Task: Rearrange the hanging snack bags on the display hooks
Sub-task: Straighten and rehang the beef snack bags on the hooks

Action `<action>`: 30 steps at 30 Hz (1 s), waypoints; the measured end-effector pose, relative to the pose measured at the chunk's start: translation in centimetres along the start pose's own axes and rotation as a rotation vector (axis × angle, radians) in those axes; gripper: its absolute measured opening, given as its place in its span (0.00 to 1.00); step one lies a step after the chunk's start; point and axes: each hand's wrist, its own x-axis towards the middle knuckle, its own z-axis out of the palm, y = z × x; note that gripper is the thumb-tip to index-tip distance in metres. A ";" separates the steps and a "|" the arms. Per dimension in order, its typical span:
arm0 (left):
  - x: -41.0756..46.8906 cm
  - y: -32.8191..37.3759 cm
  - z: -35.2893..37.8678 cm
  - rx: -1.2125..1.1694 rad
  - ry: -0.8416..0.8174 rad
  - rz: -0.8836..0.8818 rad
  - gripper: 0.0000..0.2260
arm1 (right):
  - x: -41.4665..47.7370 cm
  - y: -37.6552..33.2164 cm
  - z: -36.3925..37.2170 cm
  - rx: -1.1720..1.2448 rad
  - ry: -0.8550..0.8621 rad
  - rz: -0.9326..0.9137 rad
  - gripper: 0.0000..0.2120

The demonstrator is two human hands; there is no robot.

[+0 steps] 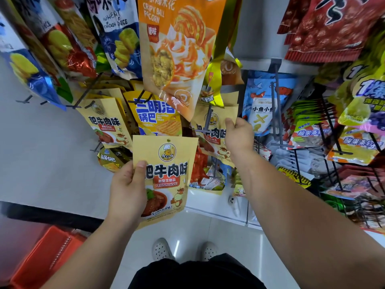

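Note:
My left hand (127, 190) grips a yellow beef-flavour snack bag (168, 174) by its left edge, off any hook, in front of the rack. My right hand (239, 136) pinches the right edge of a matching yellow bag (212, 130) that hangs on a grey display hook (208, 122). Another stack of the same yellow bags (104, 124) hangs on a hook to the left. A yellow-and-blue rice crust bag (156, 113) hangs between them, behind the held bag.
A large orange popcorn bag (179, 51) hangs above the centre. Blue chicken-piece bags (118, 34) hang upper left, red bags (333, 28) upper right. A blue fish snack bag (264, 105) and several black hooks (333, 142) with bags fill the right. An orange basket (45, 255) stands lower left.

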 end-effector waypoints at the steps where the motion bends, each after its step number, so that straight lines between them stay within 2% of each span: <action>1: 0.0 0.0 0.1 -0.002 -0.009 0.001 0.12 | 0.2 -0.3 -0.1 -0.001 0.005 0.009 0.25; 5: 0.0 0.0 0.4 -0.013 -0.055 -0.016 0.12 | 0.1 0.1 -0.2 -0.021 0.011 0.026 0.23; 9: -0.1 0.0 0.9 -0.018 -0.099 -0.028 0.13 | -2.8 1.0 -1.3 0.064 0.042 0.041 0.06; 12: 0.0 0.0 1.5 -0.058 -0.107 -0.074 0.13 | -6.9 1.1 -2.6 0.148 0.009 0.061 0.07; 16: 0.3 -0.2 1.8 -0.066 -0.133 -0.105 0.13 | -12.1 0.6 -2.6 0.326 -0.397 0.234 0.12; 18: 0.5 0.0 1.7 -0.065 -0.162 -0.115 0.13 | -13.1 0.2 -1.7 0.387 -0.489 0.270 0.11; 23: 2.0 0.1 -0.4 -0.059 -0.176 -0.143 0.12 | -13.2 -1.0 1.4 0.466 -0.506 0.292 0.07; 30: 8.5 -1.5 -6.7 -0.081 0.013 -0.208 0.05 | -13.2 -1.3 5.7 0.410 -0.435 0.259 0.07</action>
